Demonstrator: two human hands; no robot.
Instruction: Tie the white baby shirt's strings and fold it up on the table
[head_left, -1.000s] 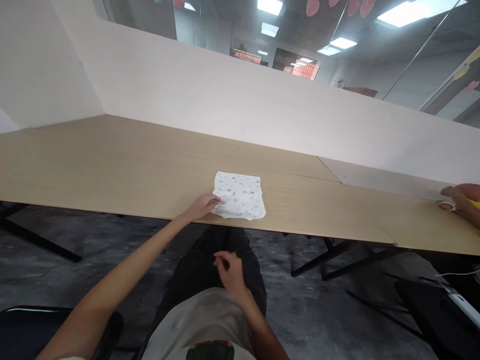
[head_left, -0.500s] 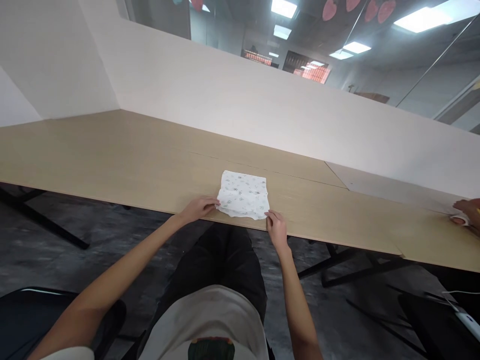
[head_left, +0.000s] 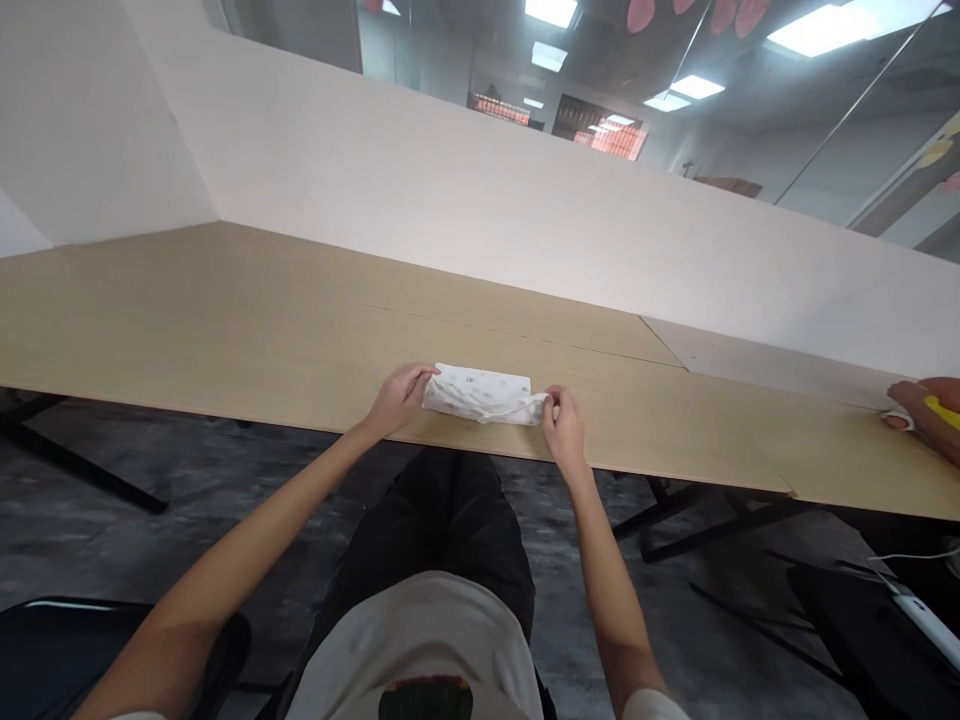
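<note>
A white cloth [head_left: 480,393] with a small printed pattern lies near the front edge of the table, its near part folded over toward the far side so that it forms a narrow strip. My left hand [head_left: 400,398] pinches its left end between thumb and fingers. At the right end, my right hand [head_left: 564,425] grips a corner of the folded layer, which looks bunched and slightly raised there.
The long wooden table [head_left: 225,310] runs along a white partition wall [head_left: 420,190] with glass above it. At the far right, another person's hand [head_left: 930,415] rests on the table by a small white object. Dark chairs [head_left: 82,650] stand below on both sides.
Both hands have moved away from me, carrying the cloth's near edge over. The cloth has gone from a flat, roughly square sheet to a narrow folded strip. The view has shifted slightly.
</note>
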